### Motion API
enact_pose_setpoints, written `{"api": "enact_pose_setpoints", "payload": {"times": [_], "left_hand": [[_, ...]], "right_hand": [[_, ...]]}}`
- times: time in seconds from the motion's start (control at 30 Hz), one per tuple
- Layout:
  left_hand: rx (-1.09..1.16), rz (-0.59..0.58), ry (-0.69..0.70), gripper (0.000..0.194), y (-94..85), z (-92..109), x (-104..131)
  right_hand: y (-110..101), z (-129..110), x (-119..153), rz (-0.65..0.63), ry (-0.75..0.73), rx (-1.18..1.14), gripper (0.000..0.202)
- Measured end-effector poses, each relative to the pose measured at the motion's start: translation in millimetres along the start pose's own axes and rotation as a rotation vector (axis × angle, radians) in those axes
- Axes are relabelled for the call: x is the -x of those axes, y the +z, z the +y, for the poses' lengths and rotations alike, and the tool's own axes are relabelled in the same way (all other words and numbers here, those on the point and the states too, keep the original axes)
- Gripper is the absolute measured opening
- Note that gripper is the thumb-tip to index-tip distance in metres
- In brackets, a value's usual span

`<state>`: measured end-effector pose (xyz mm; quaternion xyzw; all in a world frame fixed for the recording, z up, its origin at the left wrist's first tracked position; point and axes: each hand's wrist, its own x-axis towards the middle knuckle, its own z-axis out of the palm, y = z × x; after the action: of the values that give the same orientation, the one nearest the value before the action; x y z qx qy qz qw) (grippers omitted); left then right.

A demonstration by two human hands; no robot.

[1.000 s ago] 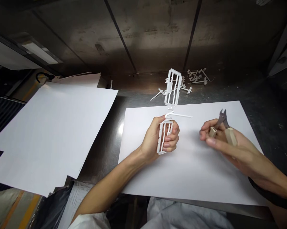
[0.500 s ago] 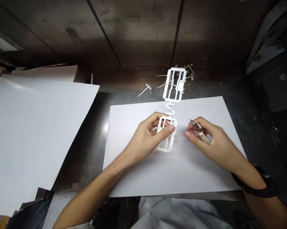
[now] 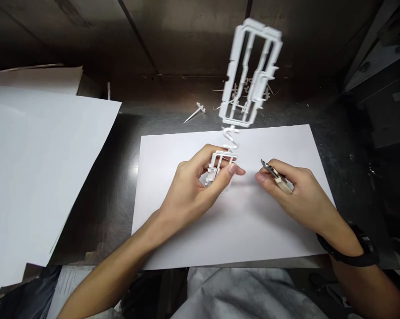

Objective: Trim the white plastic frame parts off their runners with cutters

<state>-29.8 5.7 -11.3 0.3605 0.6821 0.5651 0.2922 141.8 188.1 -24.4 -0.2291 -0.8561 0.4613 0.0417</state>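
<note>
My left hand (image 3: pixel 195 184) pinches the lower end of a white plastic part (image 3: pixel 225 117), thumb in front and fingers behind. The part is two rectangular slotted frames joined by a zigzag link. Its upper frame rises toward the back wall, tilted up off the table; the lower frame is partly hidden by my thumb. My right hand (image 3: pixel 300 195) is closed around a small utility knife (image 3: pixel 280 182) with a pale handle, its metal blade pointing up and left. A gap separates the blade from the plastic part. Both hands are above a white paper sheet (image 3: pixel 246 235).
A loose white plastic piece (image 3: pixel 195 111) with a thin pointed stem lies behind the sheet. Several similar pieces (image 3: pixel 235 95) are heaped farther right, partly behind the raised frame. A stack of large white sheets (image 3: pixel 47 155) lies at left. A metal wall (image 3: pixel 193 40) closes off the back.
The plastic part has tipped, its upper frame rising toward me and the lower one turning under my left hand. The right hand still holds the knife apart from it. The view has shifted slightly.
</note>
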Motion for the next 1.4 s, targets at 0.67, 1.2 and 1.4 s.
{"api": "enact_pose_setpoints", "payload": {"times": [0.67, 1.2, 1.4], "left_hand": [[0.043, -0.244, -0.109, 0.033, -8.7, 6, -1], [0.078, -0.27, -0.122, 0.032, -9.1, 6, -1], [0.07, -0.31, -0.122, 0.03, -9.2, 4, -1]], "right_hand": [[-1, -2, 2, -0.147, -0.076, 0.067, 0.016], [-1, -2, 1, -0.197, -0.052, 0.045, 0.011], [-1, -3, 2, -0.218, -0.031, 0.034, 0.013]]}}
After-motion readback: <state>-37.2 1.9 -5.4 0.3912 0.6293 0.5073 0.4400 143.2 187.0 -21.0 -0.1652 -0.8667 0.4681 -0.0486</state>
